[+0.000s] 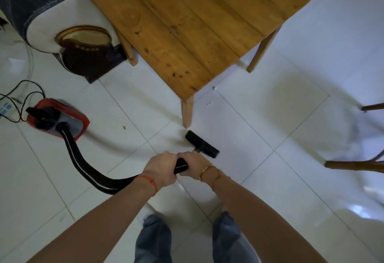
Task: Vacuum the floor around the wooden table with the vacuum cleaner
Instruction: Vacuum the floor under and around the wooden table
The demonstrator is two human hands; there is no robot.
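A wooden table [187, 24] with plank top stands on the white tiled floor [259, 134]; its nearest leg [187, 111] is just beyond the black floor nozzle [202, 144] of the vacuum. The red and grey vacuum cleaner body [60, 118] sits on the floor at the left, and its black ribbed hose [83, 163] curves round to my hands. My left hand [161, 169] grips the hose end, and my right hand [195, 164] grips it just ahead, close to the nozzle.
A white and dark blue sofa [41, 11] with a brown carved armrest end [87, 48] stands left of the table. Black cables and a power strip [6, 107] lie at the far left. Wooden chair legs [357, 166] reach in from the right. My feet are below.
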